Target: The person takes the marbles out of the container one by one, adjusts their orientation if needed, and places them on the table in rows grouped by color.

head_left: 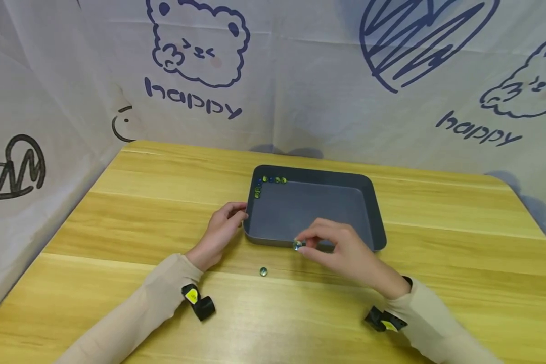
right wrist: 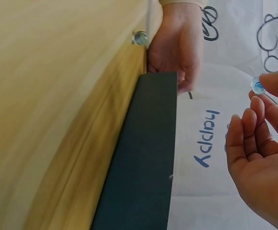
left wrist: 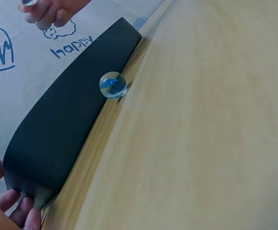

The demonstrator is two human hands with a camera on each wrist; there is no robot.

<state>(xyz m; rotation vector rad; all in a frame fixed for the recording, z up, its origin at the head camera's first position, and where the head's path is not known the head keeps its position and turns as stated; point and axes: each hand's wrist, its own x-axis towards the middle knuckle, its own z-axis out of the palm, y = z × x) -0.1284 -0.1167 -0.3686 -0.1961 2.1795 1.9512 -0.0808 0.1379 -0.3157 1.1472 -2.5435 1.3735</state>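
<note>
Clearly, one clear glass marble with a blue swirl (head_left: 298,245) is held up off the table by the tray's near side.
Between thumb and fingertip, the right hand (head_left: 346,253) pinches it, while the left hand (head_left: 218,230), its fingers relaxed, touches the near-left corner of the shallow rectangular dark-grey tray (head_left: 376,217). Another clear glass marble with blue and yellowish swirls (left wrist: 113,85) lies on the light wood-grain table (head_left: 118,212), just in front of the tray and apart from both hands. Inside, small green and blue glass marbles (head_left: 277,180) line the far-left corner along two walls.
</note>
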